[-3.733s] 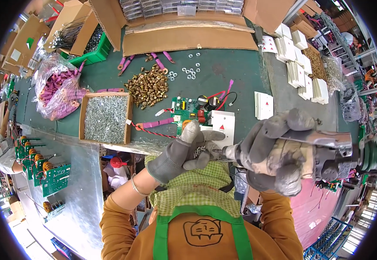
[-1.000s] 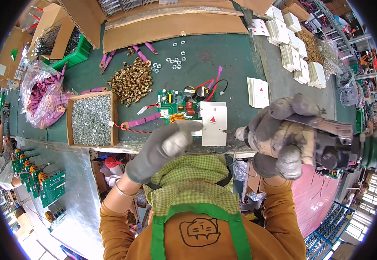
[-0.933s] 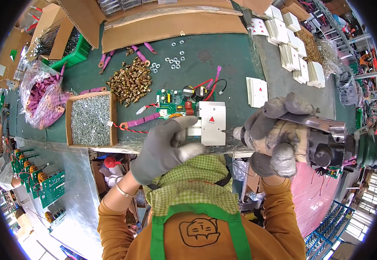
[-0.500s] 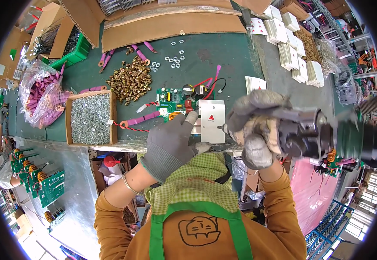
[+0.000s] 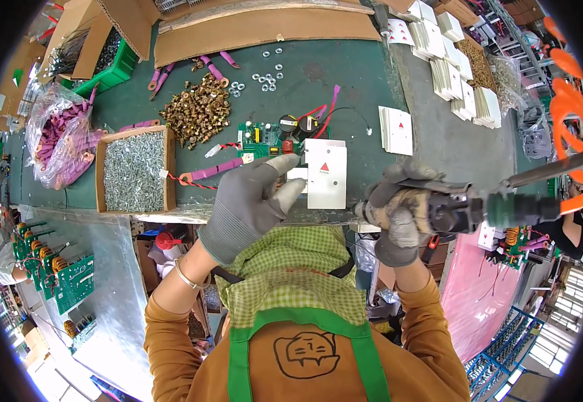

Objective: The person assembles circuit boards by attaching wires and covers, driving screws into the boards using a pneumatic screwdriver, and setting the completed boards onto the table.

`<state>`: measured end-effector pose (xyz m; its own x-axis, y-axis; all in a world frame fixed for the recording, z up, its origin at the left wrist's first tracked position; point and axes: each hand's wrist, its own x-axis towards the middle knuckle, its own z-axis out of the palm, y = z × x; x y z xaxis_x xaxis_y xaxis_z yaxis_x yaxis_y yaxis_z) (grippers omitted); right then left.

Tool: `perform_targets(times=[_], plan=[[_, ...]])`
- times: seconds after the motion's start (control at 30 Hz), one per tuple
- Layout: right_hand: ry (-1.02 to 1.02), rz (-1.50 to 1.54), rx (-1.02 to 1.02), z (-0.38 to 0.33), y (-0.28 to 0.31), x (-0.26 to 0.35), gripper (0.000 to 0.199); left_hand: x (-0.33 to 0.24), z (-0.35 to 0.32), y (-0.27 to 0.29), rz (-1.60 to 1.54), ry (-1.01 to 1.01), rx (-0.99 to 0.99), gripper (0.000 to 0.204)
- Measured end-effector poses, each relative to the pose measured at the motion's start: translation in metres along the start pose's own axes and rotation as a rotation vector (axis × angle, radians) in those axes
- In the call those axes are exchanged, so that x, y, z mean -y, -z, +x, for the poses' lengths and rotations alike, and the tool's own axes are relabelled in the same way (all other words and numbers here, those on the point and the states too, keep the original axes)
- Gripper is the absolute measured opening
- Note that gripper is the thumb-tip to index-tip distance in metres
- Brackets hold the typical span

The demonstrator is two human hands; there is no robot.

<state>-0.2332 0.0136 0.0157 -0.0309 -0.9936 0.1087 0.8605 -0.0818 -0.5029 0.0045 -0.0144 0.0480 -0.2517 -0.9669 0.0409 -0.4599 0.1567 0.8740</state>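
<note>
In a grey glove, my left hand [image 5: 251, 204] lies over the near-left side of a green circuit board [image 5: 258, 142], thumb and forefinger apart beside a white plate. This plate [image 5: 327, 184] has a red triangle and small holes, and covers the board's right part. My right hand [image 5: 399, 214], gloved too, grips a dark power screwdriver [image 5: 456, 208] held level. The driver's tip points left toward the plate but stands apart from it. A purple-sleeved cable [image 5: 218, 168] with a ring terminal and twisted red wires lies left of the board.
A cardboard tray of screws [image 5: 135, 171] stands at left, beside a brass nut pile [image 5: 198, 110]. Loose washers [image 5: 265, 82] lie farther back. White plates [image 5: 397, 130] are stacked at right. An orange coiled hose [image 5: 568, 114] hangs at far right. Bagged purple cables [image 5: 63, 141] sit far left.
The screwdriver's tip has drawn away from the plate, and my right hand is slightly farther right. My left thumb has lifted from the near edge toward the board. The orange hose has come into view.
</note>
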Motion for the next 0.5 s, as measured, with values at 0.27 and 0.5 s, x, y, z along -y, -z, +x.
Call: perform_targets(times=[0.27, 0.5], plan=[[-0.162, -0.096, 0.339, -0.012, 0.071, 0.005, 0.069, 0.000, -0.004, 0.005, -0.344, 0.079, 0.040, 0.032], [0.049, -0.344, 0.437, 0.024, -0.086, 0.053, 0.062, -0.025, -0.021, -0.001, -0.287, 0.040, 0.303, 0.046]])
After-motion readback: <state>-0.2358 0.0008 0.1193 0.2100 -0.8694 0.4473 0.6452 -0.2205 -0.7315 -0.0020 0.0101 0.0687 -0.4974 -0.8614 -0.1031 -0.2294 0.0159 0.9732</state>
